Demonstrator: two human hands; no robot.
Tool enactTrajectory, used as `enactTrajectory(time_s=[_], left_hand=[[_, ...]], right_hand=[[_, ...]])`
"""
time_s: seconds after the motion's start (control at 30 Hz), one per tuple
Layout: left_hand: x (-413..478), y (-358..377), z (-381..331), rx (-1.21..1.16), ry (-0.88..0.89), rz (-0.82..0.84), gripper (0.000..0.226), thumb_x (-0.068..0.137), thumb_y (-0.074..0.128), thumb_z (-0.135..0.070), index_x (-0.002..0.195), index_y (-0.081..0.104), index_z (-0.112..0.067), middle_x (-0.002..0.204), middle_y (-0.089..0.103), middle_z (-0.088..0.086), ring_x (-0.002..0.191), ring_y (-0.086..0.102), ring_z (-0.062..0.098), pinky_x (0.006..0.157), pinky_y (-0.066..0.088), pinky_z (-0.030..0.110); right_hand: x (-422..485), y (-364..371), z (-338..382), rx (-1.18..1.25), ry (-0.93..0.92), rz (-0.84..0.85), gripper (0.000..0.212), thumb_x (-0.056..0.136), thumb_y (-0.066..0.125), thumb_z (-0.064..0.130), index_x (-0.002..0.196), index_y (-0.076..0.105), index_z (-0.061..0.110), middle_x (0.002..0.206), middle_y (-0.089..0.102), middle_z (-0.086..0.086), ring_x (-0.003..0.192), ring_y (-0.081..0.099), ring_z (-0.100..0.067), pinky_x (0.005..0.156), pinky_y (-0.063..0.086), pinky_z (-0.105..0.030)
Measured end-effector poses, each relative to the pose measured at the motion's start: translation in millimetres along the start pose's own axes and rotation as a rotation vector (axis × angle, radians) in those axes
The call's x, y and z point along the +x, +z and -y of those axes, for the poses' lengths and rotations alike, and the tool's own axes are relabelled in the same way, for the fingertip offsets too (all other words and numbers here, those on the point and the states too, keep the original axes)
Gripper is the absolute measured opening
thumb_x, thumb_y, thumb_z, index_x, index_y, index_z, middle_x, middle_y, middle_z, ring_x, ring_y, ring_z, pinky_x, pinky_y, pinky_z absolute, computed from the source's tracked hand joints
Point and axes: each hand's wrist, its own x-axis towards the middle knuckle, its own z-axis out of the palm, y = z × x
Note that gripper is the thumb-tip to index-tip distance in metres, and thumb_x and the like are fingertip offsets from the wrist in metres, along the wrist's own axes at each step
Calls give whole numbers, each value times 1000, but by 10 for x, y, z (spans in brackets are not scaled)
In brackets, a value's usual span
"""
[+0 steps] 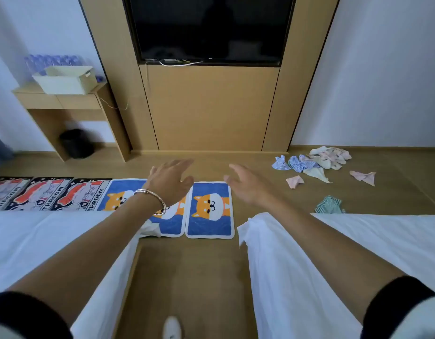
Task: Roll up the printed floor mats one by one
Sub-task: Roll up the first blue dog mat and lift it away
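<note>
Three black-and-orange mats (pixel 47 194), each printed with a cartoon figure and lettering ending "THROOM", lie flat in a row on the wooden floor (pixel 187 277) at 9 o'clock. Directly beside them, toward centre, lie blue mats with white rounded borders and an orange dog print. The rightmost blue mat (pixel 210 210) is fully visible, while the left forearm partly hides its neighbours. All the mats are unrolled and edge to edge.

The left hand (pixel 170 182), with a metal bracelet (pixel 150 199) at the wrist, and the right hand (pixel 245 184) reach forward above the blue mats, fingers spread, holding nothing.

At 10 o'clock a cream rectangular box (pixel 65 80) sits on a wooden desk (pixel 57 101), with bottled water (pixel 52 62) behind it; the box contents cannot be told. A black bin (pixel 77 143) stands under the desk. Crumpled cloth pieces (pixel 319 162) lie loose at 2 o'clock. White sheets (pixel 309 277) drape at both sides.
</note>
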Motion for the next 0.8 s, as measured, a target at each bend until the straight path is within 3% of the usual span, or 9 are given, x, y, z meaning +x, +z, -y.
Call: enactTrajectory(time_s=[0.47,0.8], left_hand=[[1426,-258,1301,-91,-1,23,51,97,41,-36,146,31,-28,151,35,-5,137,32,22,113,21,49],[1889,-36,1999,-193,-14,125,50,97,44,-32,145,35,-23,148,39,0,134,37,23,110,29,45]], right_hand=[[1607,195,745,-195,53,15,56,103,32,42,152,21,18,158,20,-4,143,24,-24,110,26,-39],[2470,535,924,-304,79,91,54,102,31,42,150,24,17,152,29,-7,135,35,-27,102,35,-40]])
